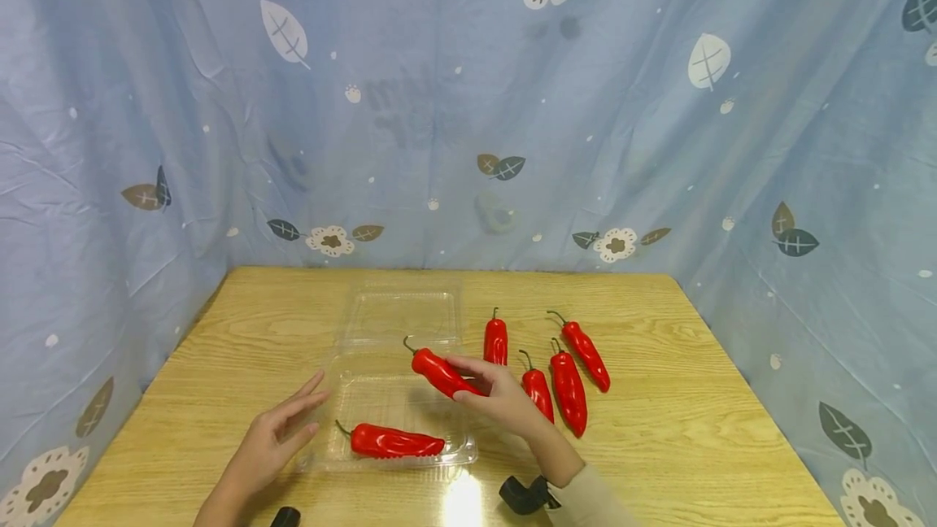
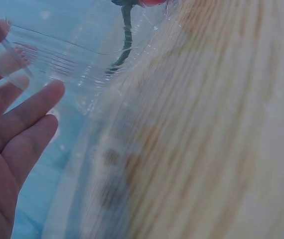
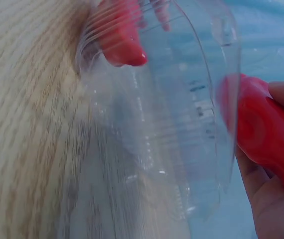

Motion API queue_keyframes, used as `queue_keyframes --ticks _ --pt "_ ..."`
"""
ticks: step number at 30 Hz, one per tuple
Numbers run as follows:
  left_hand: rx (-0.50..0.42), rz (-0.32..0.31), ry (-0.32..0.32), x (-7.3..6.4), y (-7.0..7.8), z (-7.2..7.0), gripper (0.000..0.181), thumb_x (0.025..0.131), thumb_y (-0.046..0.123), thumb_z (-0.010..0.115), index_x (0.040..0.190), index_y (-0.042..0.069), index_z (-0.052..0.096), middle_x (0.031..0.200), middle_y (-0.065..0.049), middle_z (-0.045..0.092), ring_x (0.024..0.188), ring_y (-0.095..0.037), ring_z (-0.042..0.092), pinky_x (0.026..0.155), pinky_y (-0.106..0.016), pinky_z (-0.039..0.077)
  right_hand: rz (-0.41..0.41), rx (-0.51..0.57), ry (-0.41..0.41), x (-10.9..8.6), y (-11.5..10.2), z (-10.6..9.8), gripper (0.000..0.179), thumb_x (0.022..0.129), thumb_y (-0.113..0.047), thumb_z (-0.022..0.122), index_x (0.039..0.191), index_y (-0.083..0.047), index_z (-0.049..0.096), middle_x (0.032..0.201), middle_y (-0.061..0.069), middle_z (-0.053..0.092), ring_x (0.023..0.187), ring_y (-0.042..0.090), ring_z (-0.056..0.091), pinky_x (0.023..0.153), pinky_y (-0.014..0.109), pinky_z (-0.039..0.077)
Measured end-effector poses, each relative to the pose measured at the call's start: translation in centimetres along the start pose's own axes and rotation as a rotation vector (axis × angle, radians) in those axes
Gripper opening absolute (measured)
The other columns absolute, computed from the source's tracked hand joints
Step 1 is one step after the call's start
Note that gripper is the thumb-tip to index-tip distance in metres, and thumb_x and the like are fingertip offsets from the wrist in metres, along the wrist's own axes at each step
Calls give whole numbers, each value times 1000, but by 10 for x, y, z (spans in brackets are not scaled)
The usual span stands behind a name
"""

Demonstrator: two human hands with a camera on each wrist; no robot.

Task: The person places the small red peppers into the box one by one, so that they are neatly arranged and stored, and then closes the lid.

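A clear plastic clamshell box (image 1: 366, 405) lies with its lid (image 1: 403, 317) folded back on the table. One red pepper (image 1: 395, 441) with a green stem lies inside, along the near wall. Above the box's right part, my right hand (image 1: 505, 401) grips another red pepper (image 1: 439, 371) between thumb and fingers, stem pointing to the far left; the right wrist view shows this pepper (image 3: 266, 124) close up. At the box's left side is my left hand (image 1: 267, 442), its fingers spread and holding nothing. In the left wrist view those fingers (image 2: 32, 109) are near the clear wall.
To the right of the box several red peppers lie on the wooden table (image 1: 673, 429), among them one at the far right (image 1: 586, 354) and one beside it (image 1: 568, 393). A blue patterned curtain (image 1: 454, 104) closes off the back and sides.
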State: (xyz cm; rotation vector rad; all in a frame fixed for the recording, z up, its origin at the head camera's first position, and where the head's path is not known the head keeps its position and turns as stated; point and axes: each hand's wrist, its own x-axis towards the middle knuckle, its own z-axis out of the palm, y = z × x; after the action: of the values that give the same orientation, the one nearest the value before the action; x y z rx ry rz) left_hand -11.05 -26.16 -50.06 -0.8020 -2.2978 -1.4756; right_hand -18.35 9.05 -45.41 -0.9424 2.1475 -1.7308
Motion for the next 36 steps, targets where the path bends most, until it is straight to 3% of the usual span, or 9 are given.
queue_keyframes --ticks 6,10,14,22,30,36 --pt "-9 19 7 1 0 2 40 85 -17 55 125 -15 51 148 -26 33 132 4 37 103 -7 35 56 -7 -21 11 -2 7 48 90 0 60 136 5 47 133 25 53 110 38 57 82 15 52" --pt "-34 42 14 1 -2 2 41 84 -20 54 125 -16 50 150 -20 33 132 3 37 103 -8 35 47 -6 -45 21 -4 12 49 89 2 60 136 6 46 132 26 52 111 40 56 81 16 53" --pt "-32 39 19 1 -3 2 41 84 -20 54 124 -16 51 150 -23 32 132 3 37 103 -8 36 35 -31 -59 28 -4 17 48 90 -3 61 136 2 49 131 22 55 110 32 59 81 16 53" --pt "13 27 36 0 0 2 40 83 -19 57 123 -14 54 148 -21 36 131 1 41 101 -7 37 -15 -71 -126 38 0 27 47 89 -10 65 134 -1 52 130 17 58 113 24 58 91 19 51" --pt "19 41 43 0 4 3 42 81 -20 58 122 -13 55 150 -13 37 131 1 40 102 -7 36 66 -173 -186 45 1 35 45 87 -8 65 131 -8 57 128 8 61 112 17 59 92 16 49" --pt "39 -10 19 0 3 2 39 84 -16 58 123 -13 55 145 -28 37 132 2 39 101 -8 36 84 -301 -273 49 -1 37 43 86 -9 66 129 -8 58 121 5 64 105 6 59 90 16 49"
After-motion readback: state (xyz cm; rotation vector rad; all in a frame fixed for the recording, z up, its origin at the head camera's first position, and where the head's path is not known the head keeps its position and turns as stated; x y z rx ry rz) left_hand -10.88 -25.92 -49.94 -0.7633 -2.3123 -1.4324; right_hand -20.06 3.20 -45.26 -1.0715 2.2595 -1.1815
